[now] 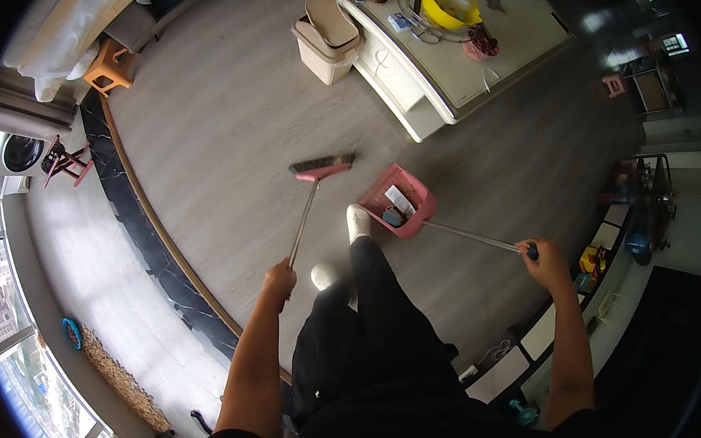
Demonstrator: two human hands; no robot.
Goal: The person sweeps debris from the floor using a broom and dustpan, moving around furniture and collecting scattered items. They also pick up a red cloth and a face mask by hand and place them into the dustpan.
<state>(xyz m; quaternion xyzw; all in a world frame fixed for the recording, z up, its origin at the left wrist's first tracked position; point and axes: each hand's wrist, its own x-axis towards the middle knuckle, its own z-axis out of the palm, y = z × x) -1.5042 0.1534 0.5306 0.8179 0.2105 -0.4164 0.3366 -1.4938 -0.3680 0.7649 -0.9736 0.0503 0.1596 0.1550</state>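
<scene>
My left hand [281, 280] grips the metal handle of a pink broom [323, 171]. Its dark bristles face away from me, at or just above the grey wood-look floor [239, 128]. In my right hand [544, 261] is the dark-tipped end of the long handle of a pink dustpan [421, 216]. A white piece, a grey-blue piece and brown bits lie inside the pan. Its mouth opens to the left, towards the broom head, with a gap between them. One white clog [358, 221] is right beside the pan's near edge; the other clog [322, 276] is further back.
Ahead stands a cream table [516, 39] bearing a yellow basin [447, 8]. Beside it is a beige bin [324, 57]. An orange stool [110, 66] stands at far left. A black marble strip [133, 200] borders the balcony. A low cabinet [499, 375] runs along the right.
</scene>
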